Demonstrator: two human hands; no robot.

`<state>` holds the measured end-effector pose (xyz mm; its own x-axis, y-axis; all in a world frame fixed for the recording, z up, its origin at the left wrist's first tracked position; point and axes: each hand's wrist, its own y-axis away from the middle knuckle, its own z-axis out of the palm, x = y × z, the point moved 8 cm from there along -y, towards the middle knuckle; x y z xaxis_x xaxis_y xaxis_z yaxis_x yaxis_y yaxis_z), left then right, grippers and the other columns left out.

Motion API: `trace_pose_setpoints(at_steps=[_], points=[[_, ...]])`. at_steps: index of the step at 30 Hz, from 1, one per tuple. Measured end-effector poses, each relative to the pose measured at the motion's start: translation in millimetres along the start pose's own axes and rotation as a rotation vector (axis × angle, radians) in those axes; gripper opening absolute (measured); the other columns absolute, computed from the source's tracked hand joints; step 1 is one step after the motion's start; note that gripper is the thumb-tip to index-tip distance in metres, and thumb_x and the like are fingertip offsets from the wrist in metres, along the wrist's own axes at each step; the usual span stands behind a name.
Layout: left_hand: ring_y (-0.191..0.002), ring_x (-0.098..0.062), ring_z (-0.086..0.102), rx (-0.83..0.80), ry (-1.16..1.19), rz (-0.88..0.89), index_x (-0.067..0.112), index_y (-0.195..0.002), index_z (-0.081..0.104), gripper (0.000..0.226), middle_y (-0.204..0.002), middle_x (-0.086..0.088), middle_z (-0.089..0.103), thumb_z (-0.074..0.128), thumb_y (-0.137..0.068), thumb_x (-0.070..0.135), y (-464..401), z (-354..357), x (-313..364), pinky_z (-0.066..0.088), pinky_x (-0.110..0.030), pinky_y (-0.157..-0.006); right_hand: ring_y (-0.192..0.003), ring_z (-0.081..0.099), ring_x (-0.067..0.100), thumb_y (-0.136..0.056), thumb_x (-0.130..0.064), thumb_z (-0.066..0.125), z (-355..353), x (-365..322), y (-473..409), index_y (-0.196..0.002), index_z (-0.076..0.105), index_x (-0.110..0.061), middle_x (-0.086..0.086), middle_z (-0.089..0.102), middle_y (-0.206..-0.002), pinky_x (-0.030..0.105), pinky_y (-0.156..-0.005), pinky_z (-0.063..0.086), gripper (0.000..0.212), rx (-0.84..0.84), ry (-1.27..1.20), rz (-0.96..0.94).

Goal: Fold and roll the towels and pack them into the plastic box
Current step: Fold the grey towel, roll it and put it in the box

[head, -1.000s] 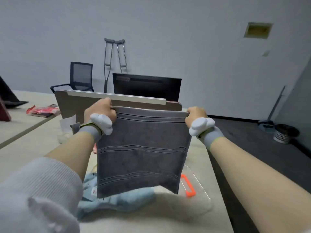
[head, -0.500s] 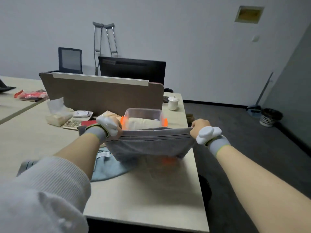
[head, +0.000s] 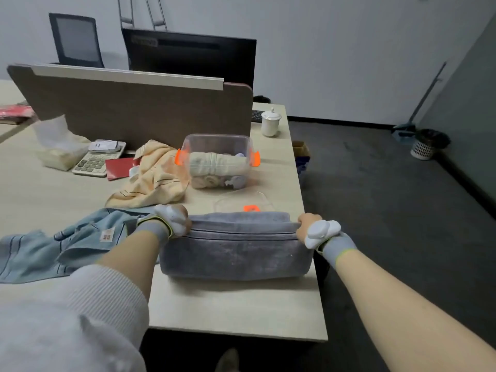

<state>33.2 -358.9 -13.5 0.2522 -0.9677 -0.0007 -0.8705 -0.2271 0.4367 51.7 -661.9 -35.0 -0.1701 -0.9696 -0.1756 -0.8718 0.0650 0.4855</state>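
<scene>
head view: 1 frame, looking fwd & down.
hidden/cut off: fingertips of both hands tucked behind towel edge; clear lid [head: 243, 201] partly under the towel, hard to make out; crutches cropped at top.
left hand [head: 175, 220]: clenched on far-left corner of gray towel [head: 236, 248].
right hand [head: 312, 229]: clenched on far-right corner of same towel.
gray towel: folded, plush, ribbed band along far edge; lies flat near desk [head: 236, 307] front edge.
plastic box [head: 218, 159]: clear, rounded, orange clips; behind the towel, rolled cream towels inside.
other cloth: blue towel [head: 64, 242] rumpled at left; peach towel [head: 153, 175] crumpled beside box.
</scene>
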Motion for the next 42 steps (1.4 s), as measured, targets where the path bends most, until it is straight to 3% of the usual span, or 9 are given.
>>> trace_pose_setpoints(at_steps=[3,5,7,10,16,27,31,39,42], points=[[-0.120,-0.026,0.053,0.049,-0.014,0.017,0.010,-0.121,0.058,0.036,-0.130,-0.009,0.055,0.048,-0.087,0.014,-35,-2,-1,0.044,-0.027,-0.092,-0.084,0.045,0.023,-0.092,-0.002,0.040,-7,-12,-32,-0.063,0.030,-0.012,0.008,0.050,-0.081,0.027,-0.070,0.034,0.032,0.088,-0.064,0.004],[-0.115,-0.026,0.056,0.077,-0.011,0.026,0.011,-0.116,0.060,0.033,-0.124,-0.010,0.058,0.051,-0.084,0.014,-58,1,-2,0.045,-0.028,-0.087,-0.086,0.048,0.026,-0.092,-0.002,0.039,-5,-19,-54,-0.066,0.035,-0.012,0.013,0.052,-0.095,0.028,-0.072,0.036,0.028,0.087,-0.079,0.016],[-0.108,-0.027,0.059,0.076,0.001,0.029,0.011,-0.106,0.062,0.028,-0.116,-0.011,0.062,0.054,-0.080,0.014,-84,10,-3,0.048,-0.029,-0.084,-0.101,0.055,0.032,-0.092,-0.003,0.040,4,-26,-75,-0.094,0.052,-0.003,0.017,0.056,-0.116,0.030,-0.074,0.039,0.013,0.053,-0.051,0.028],[-0.107,-0.029,0.059,0.000,0.013,0.021,0.011,-0.101,0.060,0.026,-0.112,-0.012,0.062,0.057,-0.076,0.012,-120,31,-5,0.048,-0.029,-0.081,-0.119,0.051,0.034,-0.092,-0.004,0.040,21,-33,-108,-0.120,0.051,-0.001,0.018,0.053,-0.128,0.034,-0.088,0.044,0.031,0.031,-0.006,0.055],[-0.111,-0.031,0.054,-0.149,-0.002,0.050,0.009,-0.106,0.060,0.031,-0.117,-0.012,0.049,0.057,-0.075,0.014,-173,67,-8,0.048,-0.031,-0.091,-0.128,0.035,0.029,-0.090,-0.008,0.042,47,-36,-142,-0.123,0.050,-0.009,0.012,0.038,-0.131,0.036,-0.099,0.039,0.034,0.028,0.046,0.140],[-0.110,-0.031,0.051,-0.163,0.036,0.083,0.015,-0.102,0.043,0.033,-0.114,-0.008,0.051,0.058,-0.073,0.011,-192,91,-2,0.048,-0.036,-0.086,-0.118,0.041,0.030,-0.084,0.003,0.040,64,-35,-143,-0.124,0.043,-0.017,0.010,0.032,-0.128,0.036,-0.091,0.039,0.044,0.242,-0.055,0.246],[-0.113,-0.029,0.050,-0.150,-0.022,0.099,0.018,-0.111,0.049,0.036,-0.119,-0.006,0.052,0.056,-0.076,0.017,-192,92,-4,0.044,-0.033,-0.084,-0.120,0.037,0.028,-0.084,0.000,0.043,59,-34,-140,-0.117,0.049,-0.014,0.009,0.035,-0.127,0.036,-0.092,0.037,0.036,0.228,0.017,0.238],[-0.108,-0.024,0.054,-0.074,-0.131,0.128,0.023,-0.081,0.057,0.007,-0.105,-0.002,0.064,0.053,-0.076,0.021,-175,60,2,0.029,-0.034,-0.087,-0.124,0.042,0.028,-0.089,-0.008,0.039,31,-37,-127,-0.117,0.049,-0.011,0.010,0.047,-0.128,0.034,-0.095,0.038,0.029,0.109,0.101,0.188],[-0.109,-0.023,0.054,-0.122,-0.127,0.117,0.021,-0.079,0.055,0.005,-0.102,-0.002,0.060,0.050,-0.079,0.021,-167,50,0,0.033,-0.035,-0.096,-0.105,0.049,0.030,-0.087,-0.006,0.041,28,-39,-122,-0.100,0.047,-0.014,0.014,0.050,-0.125,0.030,-0.083,0.041,0.016,0.014,0.014,0.153]])
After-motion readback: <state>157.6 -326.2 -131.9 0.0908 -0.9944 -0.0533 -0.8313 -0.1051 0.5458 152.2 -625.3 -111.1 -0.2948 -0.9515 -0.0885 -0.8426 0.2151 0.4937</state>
